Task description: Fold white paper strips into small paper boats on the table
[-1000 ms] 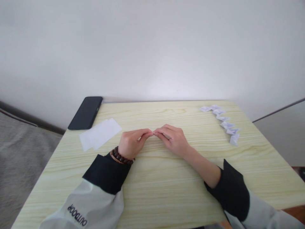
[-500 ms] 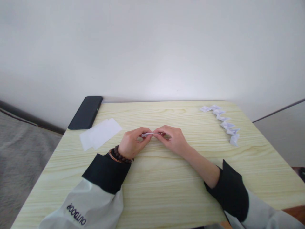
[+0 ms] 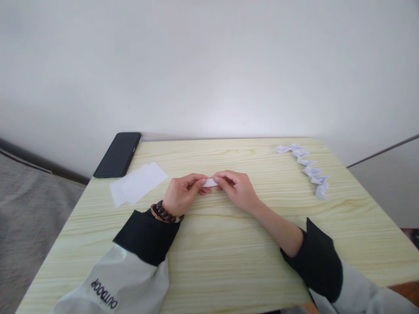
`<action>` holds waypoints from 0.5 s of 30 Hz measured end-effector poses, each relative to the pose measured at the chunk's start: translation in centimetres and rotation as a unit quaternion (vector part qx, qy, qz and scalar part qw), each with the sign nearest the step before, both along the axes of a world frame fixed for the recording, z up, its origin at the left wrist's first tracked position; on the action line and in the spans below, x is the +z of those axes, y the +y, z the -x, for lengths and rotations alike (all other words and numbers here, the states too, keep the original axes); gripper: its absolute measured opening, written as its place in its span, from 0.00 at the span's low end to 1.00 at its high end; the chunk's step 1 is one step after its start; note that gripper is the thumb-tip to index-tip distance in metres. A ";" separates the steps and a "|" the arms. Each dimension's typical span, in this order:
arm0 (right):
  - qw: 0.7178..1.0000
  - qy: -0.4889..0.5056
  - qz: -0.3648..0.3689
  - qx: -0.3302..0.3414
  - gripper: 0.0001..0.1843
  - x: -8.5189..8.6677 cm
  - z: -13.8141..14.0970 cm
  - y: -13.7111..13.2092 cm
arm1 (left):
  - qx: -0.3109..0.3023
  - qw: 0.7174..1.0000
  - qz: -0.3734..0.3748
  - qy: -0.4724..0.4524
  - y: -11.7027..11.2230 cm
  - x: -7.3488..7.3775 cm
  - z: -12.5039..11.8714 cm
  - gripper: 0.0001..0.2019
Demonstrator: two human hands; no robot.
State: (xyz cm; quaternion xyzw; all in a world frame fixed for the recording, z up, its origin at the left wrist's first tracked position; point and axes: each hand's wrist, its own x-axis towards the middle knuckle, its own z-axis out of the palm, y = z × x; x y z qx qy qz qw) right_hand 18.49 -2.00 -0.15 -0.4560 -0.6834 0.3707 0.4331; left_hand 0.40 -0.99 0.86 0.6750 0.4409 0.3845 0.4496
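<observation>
Between my two hands, over the middle of the table, is a small folded piece of white paper (image 3: 210, 183). My left hand (image 3: 183, 192) pinches its left end between thumb and fingers. At the other end, my right hand (image 3: 236, 188) grips it the same way, thumb on the near face. Only a narrow white strip shows between the thumbs; the fingers hide the rest. Left of my left hand lie flat, overlapping white paper sheets (image 3: 139, 183). Over on the right, several small folded paper pieces (image 3: 310, 171) form a curved row.
A black phone (image 3: 118, 155) lies at the table's far left corner, just behind the sheets. The pale wood-grain table (image 3: 229, 253) meets a white wall (image 3: 209, 69) at the back. Grey fabric (image 3: 29, 222) is beyond the left edge.
The folded paper was seen nearly edge-on and now its flat near face shows. Both thumbs have shifted onto that face. The sheets, phone and row of folded pieces have stayed put.
</observation>
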 end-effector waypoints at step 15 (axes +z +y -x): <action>0.996 0.070 0.056 0.008 0.10 -0.2 -0.1 0.1 | -0.030 0.968 -0.237 0.082 0.2 0.1 0.5 0.08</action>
